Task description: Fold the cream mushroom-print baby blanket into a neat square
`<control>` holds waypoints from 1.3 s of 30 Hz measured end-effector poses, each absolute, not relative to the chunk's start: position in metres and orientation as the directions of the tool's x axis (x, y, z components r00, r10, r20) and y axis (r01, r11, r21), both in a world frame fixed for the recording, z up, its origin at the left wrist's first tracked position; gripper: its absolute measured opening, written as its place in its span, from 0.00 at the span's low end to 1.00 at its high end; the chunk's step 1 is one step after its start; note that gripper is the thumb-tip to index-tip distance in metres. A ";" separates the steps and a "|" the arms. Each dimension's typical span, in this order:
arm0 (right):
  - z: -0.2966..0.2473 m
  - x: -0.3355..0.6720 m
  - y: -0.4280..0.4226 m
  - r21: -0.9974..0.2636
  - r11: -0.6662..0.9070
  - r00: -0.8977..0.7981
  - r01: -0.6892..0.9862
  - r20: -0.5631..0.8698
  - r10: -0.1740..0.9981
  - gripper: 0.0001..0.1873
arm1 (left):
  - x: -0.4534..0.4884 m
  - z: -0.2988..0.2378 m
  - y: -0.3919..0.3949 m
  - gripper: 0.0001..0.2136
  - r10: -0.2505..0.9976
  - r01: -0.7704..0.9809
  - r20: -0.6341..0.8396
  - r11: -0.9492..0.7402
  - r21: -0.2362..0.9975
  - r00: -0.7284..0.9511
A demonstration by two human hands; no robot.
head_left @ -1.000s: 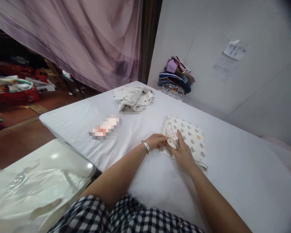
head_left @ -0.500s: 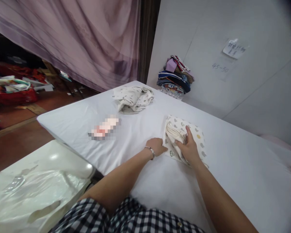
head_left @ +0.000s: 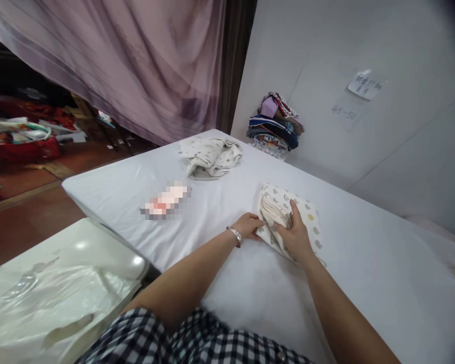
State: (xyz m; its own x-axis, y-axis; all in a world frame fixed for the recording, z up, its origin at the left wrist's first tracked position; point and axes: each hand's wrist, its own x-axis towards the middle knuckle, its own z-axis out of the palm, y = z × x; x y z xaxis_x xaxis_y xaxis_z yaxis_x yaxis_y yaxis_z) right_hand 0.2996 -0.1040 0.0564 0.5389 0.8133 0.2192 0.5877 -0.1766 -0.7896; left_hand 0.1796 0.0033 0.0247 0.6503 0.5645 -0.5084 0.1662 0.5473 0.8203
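Observation:
A cream cloth point(head_left: 311, 218) printed with small grey, green and yellow motifs lies folded on the white-covered table, its layered edges bunched along the left side. My left hand point(head_left: 249, 225), with a silver bracelet at the wrist, pinches the cloth's left edge between thumb and fingers. Over the folded layers lies my right hand point(head_left: 298, 238), its thumb to the left and one finger pointing away from me. It grips the cloth there; the other fingers are mostly hidden. Farther back rests a second crumpled cloth point(head_left: 212, 157) with a similar print.
A blurred-out flat object point(head_left: 166, 201) lies left on the white table cover point(head_left: 367, 263). Folded fabrics point(head_left: 275, 126) are stacked by the grey wall. A pink curtain point(head_left: 155, 65) hangs behind. Plastic covers a pale surface point(head_left: 79, 293) at lower left; a red basket point(head_left: 41, 149) stands beyond.
My left hand has moved slightly up and closed on the cloth's left edge, lifting it a little. My right hand stays on the cloth. The view has shifted slightly.

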 end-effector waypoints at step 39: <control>0.065 0.282 -0.103 -0.388 -0.254 0.383 0.886 0.304 0.872 0.40 | 0.172 0.036 -0.003 0.21 0.747 0.016 -0.154 0.188 0.982 0.647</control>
